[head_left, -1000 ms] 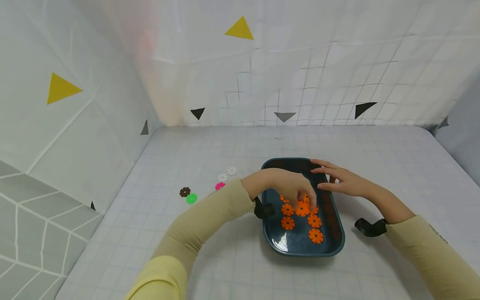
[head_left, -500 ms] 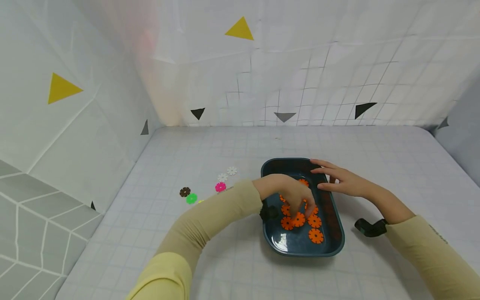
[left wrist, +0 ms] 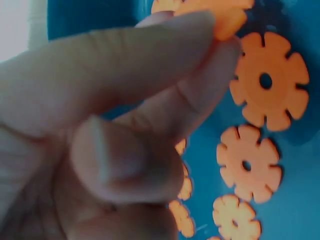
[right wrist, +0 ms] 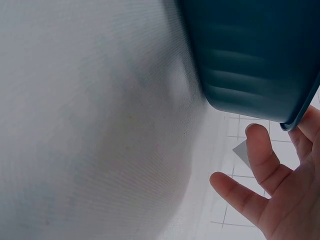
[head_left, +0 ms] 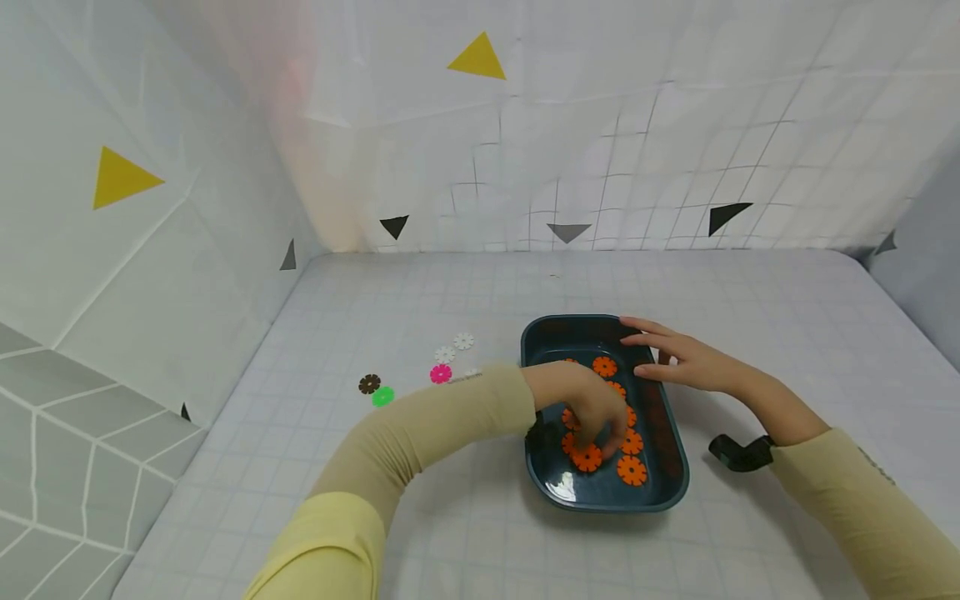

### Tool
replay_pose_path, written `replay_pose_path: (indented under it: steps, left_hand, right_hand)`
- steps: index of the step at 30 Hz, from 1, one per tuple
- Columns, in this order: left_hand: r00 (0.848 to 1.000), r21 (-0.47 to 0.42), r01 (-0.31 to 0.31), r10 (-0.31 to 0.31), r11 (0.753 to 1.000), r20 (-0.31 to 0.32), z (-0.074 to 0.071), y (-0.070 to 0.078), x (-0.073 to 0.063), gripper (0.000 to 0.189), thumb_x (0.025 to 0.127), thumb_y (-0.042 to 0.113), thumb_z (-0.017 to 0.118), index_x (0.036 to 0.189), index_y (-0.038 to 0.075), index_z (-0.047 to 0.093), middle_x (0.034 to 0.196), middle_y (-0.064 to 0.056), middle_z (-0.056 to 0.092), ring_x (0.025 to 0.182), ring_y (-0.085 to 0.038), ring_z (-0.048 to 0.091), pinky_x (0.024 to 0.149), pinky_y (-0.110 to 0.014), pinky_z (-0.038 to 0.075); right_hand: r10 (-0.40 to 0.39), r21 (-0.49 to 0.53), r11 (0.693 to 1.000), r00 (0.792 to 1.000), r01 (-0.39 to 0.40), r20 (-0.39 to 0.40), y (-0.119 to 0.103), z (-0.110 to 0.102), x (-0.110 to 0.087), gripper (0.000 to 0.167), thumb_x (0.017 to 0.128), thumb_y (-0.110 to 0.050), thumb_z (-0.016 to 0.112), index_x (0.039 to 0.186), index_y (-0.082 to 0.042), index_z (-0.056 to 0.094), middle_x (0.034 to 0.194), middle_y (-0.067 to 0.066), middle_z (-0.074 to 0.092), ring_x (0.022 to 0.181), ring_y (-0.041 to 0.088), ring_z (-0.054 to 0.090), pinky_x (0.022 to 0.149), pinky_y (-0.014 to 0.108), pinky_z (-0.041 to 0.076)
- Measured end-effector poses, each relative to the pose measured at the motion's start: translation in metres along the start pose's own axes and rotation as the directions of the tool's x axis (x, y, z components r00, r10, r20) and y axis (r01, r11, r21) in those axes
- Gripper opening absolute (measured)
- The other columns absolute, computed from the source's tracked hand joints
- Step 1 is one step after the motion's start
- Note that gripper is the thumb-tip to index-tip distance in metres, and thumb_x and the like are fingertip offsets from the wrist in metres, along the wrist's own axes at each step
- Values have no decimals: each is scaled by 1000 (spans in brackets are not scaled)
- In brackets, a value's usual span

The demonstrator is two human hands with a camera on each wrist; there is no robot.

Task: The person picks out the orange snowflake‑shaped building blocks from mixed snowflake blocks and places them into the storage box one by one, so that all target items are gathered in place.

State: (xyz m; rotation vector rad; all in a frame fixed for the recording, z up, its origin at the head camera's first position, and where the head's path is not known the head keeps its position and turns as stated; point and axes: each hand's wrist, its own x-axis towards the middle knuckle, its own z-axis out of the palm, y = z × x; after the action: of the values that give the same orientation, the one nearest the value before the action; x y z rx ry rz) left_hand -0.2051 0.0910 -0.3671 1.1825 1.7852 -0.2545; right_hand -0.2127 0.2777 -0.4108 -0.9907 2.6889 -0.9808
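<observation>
A dark blue tray (head_left: 600,493) holds several orange notched discs, flower-like with a centre hole. My left hand (head_left: 592,404) reaches down inside it. In the left wrist view, thumb and finger pinch one orange disc (left wrist: 229,22) by its edge, above other discs (left wrist: 267,82) lying on the tray bottom. Two rough columns of discs run along the tray; my left hand covers part of them. My right hand (head_left: 675,362) rests at the tray's far right rim with fingers spread, fingertips touching the edge. From the right wrist view, the tray's outer wall (right wrist: 250,60) shows beside this hand.
Left of the tray, on the white gridded cloth, lie a brown disc (head_left: 369,384), a green disc (head_left: 383,396), a pink disc (head_left: 441,373) and white discs (head_left: 464,341). My left sleeve (head_left: 427,433) crosses the table near them. White sheeting stands behind and at the sides.
My left hand has moved toward the tray's near side, carrying the pinched orange disc down the left column. Discs at the far end have come into view. My right hand has stayed at the rim.
</observation>
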Motion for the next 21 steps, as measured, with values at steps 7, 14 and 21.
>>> replay_pose_path:
  steps: [7, 14, 21]
  left_hand:
    - [999, 41, 32, -32, 999, 7, 5, 6, 4, 21, 81, 8, 69, 96, 21, 67, 110, 8, 50, 78, -12, 50, 68, -24, 46]
    - [999, 65, 32, -34, 997, 29, 8, 8, 7, 20, 80, 7, 69, 95, 21, 69, 112, 11, 50, 85, -11, 50, 66, -21, 46]
    - [998, 75, 21, -26, 997, 60, 12, 9, 11, 17, 81, 9, 68, 95, 19, 69, 101, 5, 56, 67, -11, 47, 60, -21, 42]
  right_hand:
    - [-5, -6, 1000, 1000, 5, -3, 2, 0, 0, 42, 88, -16, 59, 127, -3, 51, 145, 21, 28, 100, 7, 40, 66, 22, 44]
    - [-5, -14, 1000, 1000, 5, 0, 2, -1, 0, 42, 88, -16, 60, 127, -3, 50, 144, 21, 28, 96, 7, 42, 66, 22, 44]
    - [-11, -12, 1000, 1000, 11, 2, 2, -1, 0, 42, 88, -16, 60, 127, -4, 50, 145, 20, 28, 96, 7, 42, 65, 22, 44]
